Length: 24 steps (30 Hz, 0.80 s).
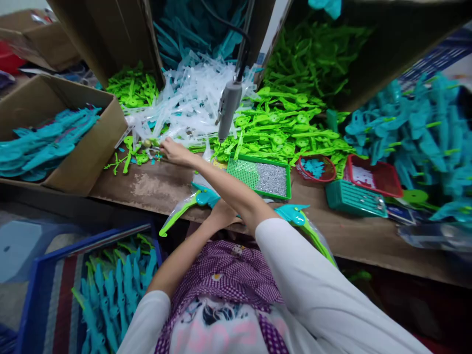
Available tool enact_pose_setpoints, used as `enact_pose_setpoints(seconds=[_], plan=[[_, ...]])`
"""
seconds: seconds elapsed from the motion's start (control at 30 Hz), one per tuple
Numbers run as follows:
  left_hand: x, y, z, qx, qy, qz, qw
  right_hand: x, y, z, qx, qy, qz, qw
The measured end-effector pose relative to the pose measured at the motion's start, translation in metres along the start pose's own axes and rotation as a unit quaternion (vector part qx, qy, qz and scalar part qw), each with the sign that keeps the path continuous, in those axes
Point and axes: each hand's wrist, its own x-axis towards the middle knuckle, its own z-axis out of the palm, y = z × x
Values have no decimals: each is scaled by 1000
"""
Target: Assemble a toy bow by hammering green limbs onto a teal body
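My right hand [177,151] reaches across to the left over the bench. Its fingers are closed at the end of a small metal tool with a brass-coloured knob [147,143], whose kind I cannot make out. Near my body, my left hand [223,214] is closed around the middle of a teal-and-green plastic piece [208,196], partly covered by my right forearm. That piece spreads to both sides at the bench edge, its green arms [179,214] slanting down, with clear film around them. A grey electric screwdriver [229,110] hangs point down above the bench.
A green tray [289,182] holds small metal parts. Beyond lie heaps of green pieces [280,128] and clear pieces [195,93]. A cardboard box [101,132] stands left, a blue crate [33,305] below. Red baskets [396,184] and a teal basket [354,201] sit right.
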Motion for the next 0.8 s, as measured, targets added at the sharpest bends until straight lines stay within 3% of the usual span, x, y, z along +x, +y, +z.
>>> enact_pose_setpoints(seconds=[0.23,0.33,0.43,0.57,0.67,0.73,0.8], plan=[[-2,3,-11,3,-7,6,1000,14,-16,-39,44,156,-17,987],[-2,4,-17,3,-15,-7,1000,2,-25,-51,82,165,1,983],[-4,6,-24,3,-34,-27,999,-36,-43,-65,107,163,0,981],[-5,4,-35,53,-54,28,997,-141,-64,-76,139,216,-15,966],[2,5,-42,85,-82,83,990,-252,-53,-57,208,232,66,948],[7,9,-46,107,-97,98,985,-330,-31,-31,213,268,210,916],[10,15,-49,139,-129,109,976,-400,-5,-3,181,302,373,859]])
